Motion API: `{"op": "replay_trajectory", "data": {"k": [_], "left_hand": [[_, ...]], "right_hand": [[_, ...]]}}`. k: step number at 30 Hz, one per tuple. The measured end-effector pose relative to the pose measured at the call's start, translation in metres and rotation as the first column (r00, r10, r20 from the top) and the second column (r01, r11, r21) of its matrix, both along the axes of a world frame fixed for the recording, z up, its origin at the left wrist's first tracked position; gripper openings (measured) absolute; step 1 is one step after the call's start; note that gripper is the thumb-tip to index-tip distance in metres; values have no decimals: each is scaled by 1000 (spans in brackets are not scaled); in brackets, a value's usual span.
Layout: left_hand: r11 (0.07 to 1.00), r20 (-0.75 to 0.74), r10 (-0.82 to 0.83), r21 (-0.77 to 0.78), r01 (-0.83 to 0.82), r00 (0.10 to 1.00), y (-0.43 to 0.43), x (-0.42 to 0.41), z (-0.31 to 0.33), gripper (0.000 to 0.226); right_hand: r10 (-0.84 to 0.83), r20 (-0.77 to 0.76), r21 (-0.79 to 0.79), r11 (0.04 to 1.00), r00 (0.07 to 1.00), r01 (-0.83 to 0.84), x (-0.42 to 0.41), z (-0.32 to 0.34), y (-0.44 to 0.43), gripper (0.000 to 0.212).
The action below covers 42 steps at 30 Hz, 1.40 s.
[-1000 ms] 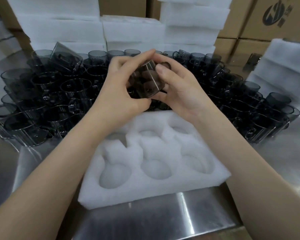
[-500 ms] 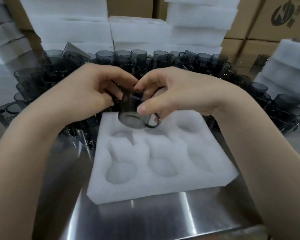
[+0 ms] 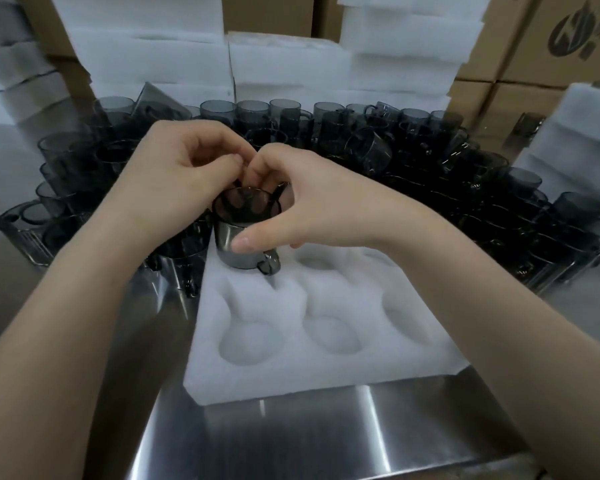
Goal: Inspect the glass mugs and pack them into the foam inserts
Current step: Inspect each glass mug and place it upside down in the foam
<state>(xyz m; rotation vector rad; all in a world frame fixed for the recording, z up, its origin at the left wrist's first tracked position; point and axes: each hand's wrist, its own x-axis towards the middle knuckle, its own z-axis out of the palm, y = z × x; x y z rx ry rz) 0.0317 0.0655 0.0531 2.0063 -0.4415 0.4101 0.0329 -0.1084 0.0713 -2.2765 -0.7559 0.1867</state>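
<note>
The smoky grey glass mug (image 3: 242,259) stands upright at the back-left pocket of the white foam insert (image 3: 326,375), its handle pointing towards the person. Whether its base is seated in the pocket cannot be told. The right hand (image 3: 312,209) has a closed grip on it, thumb pressed against the near wall and fingers curled over the far rim. The left hand (image 3: 174,181) also grips the rim, fingers curled in beside the right ones. The insert's other five round pockets hold nothing. It lies on a shiny steel worktop (image 3: 326,441). Behind it crowd many more dark glass mugs (image 3: 430,174), backed by stacked white foam sheets (image 3: 284,64) and brown cardboard boxes (image 3: 551,39).
</note>
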Motion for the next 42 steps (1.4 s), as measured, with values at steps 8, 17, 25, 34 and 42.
{"op": "replay_trajectory", "data": {"k": [8, 17, 25, 34, 42], "left_hand": [[986, 10, 73, 150, -73, 997, -6, -3, -3, 37], [978, 5, 105, 180, -104, 994, -10, -5, -3, 40], [972, -108, -4, 234, 29, 994, 5, -5, 0, 41], [936, -131, 52, 352, -2, 990, 3, -8, 2, 45], [937, -32, 144, 324, -126, 989, -4, -10, 1, 49]], "right_hand": [[105, 0, -92, 990, 995, -104, 1, -1, -7, 60], [171, 96, -271, 952, 981, -140, 3, 7, -4, 54], [236, 250, -450, 887, 939, -104, 2, 15, 6, 49], [201, 199, -442, 892, 959, -95, 7, 10, 6, 58], [180, 72, -407, 903, 981, -136, 14, -5, 0, 60]]}}
